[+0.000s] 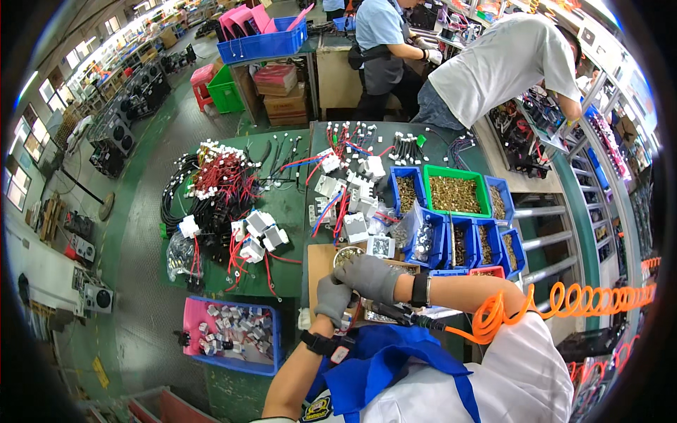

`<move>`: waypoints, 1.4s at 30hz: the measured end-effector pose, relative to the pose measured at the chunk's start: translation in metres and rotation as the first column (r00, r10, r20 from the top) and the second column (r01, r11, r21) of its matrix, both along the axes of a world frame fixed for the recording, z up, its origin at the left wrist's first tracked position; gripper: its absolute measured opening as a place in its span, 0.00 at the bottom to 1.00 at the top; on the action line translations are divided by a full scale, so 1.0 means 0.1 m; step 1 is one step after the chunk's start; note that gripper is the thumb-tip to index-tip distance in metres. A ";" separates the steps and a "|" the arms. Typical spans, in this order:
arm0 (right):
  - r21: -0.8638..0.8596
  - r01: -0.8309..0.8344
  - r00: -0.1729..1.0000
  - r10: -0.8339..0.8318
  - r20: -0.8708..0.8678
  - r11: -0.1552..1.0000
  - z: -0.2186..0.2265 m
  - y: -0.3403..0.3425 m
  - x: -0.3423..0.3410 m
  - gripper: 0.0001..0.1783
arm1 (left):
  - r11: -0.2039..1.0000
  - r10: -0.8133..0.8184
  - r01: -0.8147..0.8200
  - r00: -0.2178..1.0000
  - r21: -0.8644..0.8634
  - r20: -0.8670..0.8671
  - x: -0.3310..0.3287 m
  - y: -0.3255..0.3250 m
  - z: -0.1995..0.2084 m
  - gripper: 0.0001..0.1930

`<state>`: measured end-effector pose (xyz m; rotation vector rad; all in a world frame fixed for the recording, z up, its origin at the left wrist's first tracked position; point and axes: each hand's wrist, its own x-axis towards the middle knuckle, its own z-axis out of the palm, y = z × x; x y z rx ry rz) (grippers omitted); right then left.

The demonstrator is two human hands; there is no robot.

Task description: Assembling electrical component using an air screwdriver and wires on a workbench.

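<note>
My left hand (331, 297), in a grey glove, is held close to my body with its fingers curled. My right hand (370, 276), also gloved in grey, reaches across and meets it, fingers bent together. Whatever lies between them is too small or hidden to make out. Just beyond the right knuckles stands a round dish (346, 255) of small brass-coloured parts, partly covered by the glove. Beside it sits a white box (381, 245) of small metal pieces. A black air tool (389, 312) on an orange coiled hose (493, 310) lies below my right wrist.
Blue bins (430, 243) and a green bin (457, 194) of brass hardware stand right. White connector blocks (356, 201) and wire bundles (218, 173) cover the green table. A blue crate (271, 338) of white parts sits lower left. Two people work beyond, one in a white shirt (501, 63).
</note>
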<state>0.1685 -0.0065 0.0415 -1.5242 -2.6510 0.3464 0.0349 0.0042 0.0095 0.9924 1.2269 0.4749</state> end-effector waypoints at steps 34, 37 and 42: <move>-0.077 -0.189 0.982 0.190 0.011 0.979 0.03 0.01 0.10 0.18 | 1.000 -0.005 0.003 0.999 0.030 0.046 -0.12 -0.13 -0.15 0.09; -0.103 -0.081 0.994 0.088 0.063 0.991 0.04 0.00 0.00 0.15 | 0.990 0.004 -0.006 1.000 0.142 0.016 -0.11 -0.10 -0.16 0.09; -0.036 0.032 0.997 -0.030 0.066 0.999 0.09 0.03 -0.08 0.12 | 0.999 0.002 -0.004 0.999 0.048 0.040 -0.13 0.00 -0.08 0.08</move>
